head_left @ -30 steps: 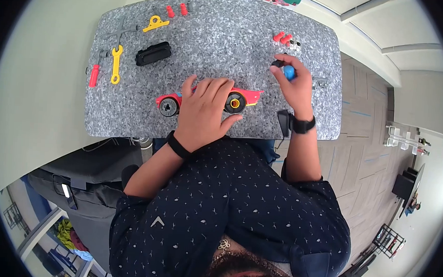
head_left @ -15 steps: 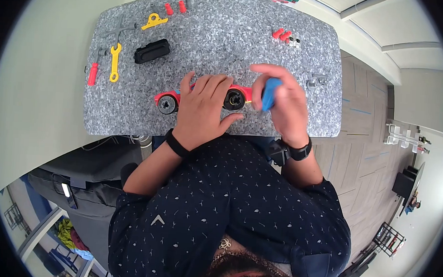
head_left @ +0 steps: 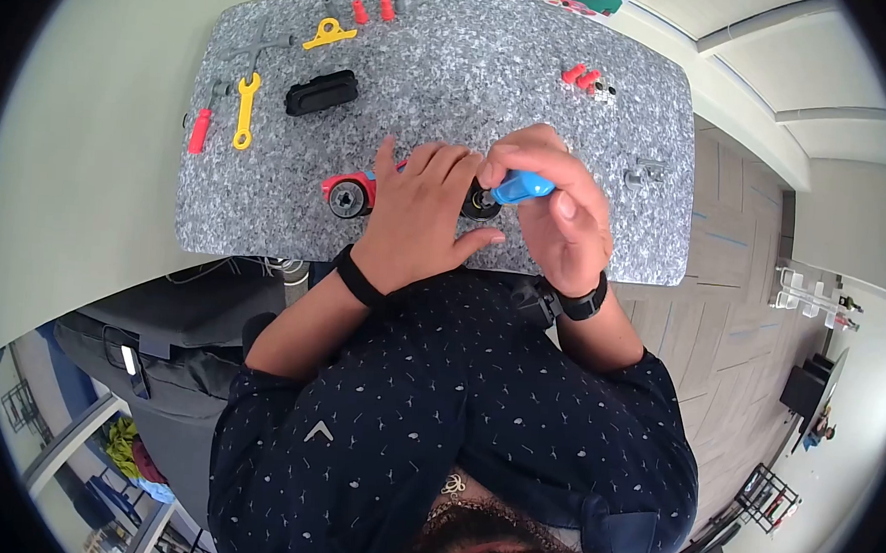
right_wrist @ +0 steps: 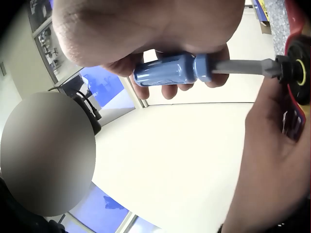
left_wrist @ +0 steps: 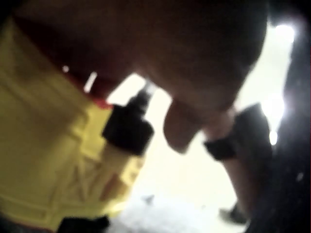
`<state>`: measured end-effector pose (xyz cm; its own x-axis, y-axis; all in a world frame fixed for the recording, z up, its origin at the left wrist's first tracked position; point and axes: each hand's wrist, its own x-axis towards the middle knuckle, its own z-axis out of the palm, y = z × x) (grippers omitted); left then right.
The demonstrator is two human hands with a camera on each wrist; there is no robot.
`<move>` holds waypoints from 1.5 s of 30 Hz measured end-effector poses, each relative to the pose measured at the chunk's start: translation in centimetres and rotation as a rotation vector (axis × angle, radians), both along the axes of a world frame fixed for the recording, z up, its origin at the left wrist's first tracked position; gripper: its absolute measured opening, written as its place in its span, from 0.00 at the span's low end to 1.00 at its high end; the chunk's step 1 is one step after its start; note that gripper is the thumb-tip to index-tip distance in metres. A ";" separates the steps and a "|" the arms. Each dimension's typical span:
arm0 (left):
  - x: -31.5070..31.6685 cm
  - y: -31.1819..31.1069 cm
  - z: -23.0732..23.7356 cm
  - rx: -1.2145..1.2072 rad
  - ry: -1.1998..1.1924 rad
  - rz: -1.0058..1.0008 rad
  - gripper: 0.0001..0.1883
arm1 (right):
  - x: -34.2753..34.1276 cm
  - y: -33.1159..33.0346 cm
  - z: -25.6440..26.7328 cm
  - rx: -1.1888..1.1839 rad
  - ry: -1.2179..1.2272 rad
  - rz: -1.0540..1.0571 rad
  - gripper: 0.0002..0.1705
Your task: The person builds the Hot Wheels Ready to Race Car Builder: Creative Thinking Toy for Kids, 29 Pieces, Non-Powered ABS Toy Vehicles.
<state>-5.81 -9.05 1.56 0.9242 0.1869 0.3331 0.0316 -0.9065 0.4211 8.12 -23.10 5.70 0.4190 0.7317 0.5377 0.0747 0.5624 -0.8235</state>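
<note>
A red toy car point(head_left: 330, 188) with a yellow underside point(left_wrist: 48, 126) lies on its side near the table's front edge, wheels facing up. My left hand point(head_left: 411, 210) rests on its middle, fingers extended over the body and thumb out to the right. In my right hand point(head_left: 571, 223) I grip a blue-handled toy screwdriver point(right_wrist: 170, 71). A small black piece point(right_wrist: 285, 68) sits at the end of its grey shaft, right at the hub of the black wheel point(right_wrist: 300, 87). Part of the car is hidden under my left hand.
At the left lie a yellow wrench point(head_left: 244, 116), a red-handled tool point(head_left: 200, 132) and a grey hammer-like tool point(head_left: 259, 52). A black part point(head_left: 322, 93) stands behind the car. Red pegs point(head_left: 581, 76) and grey pieces point(head_left: 646, 174) lie at the right.
My right hand has come from the right side of the table to the car's right wheel, bringing the screwdriver and black piece. My left hand stays on the car.
</note>
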 end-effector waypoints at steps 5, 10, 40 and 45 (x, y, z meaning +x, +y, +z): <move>1.6 1.2 -0.3 -0.431 -0.231 -0.161 0.26 | -0.7 -0.6 0.6 -0.135 -0.361 -0.151 0.20; 1.3 1.3 -0.3 -0.992 -0.086 -0.154 0.18 | -0.4 -0.6 1.4 -0.091 -0.437 -0.272 0.16; 1.1 2.3 -0.8 -0.689 -0.087 -0.231 0.27 | -0.4 -1.6 1.6 -0.181 -0.302 -0.345 0.22; 1.4 1.9 -0.5 -0.740 -0.132 -0.225 0.25 | 0.0 -1.4 1.6 -0.131 -0.384 -0.358 0.20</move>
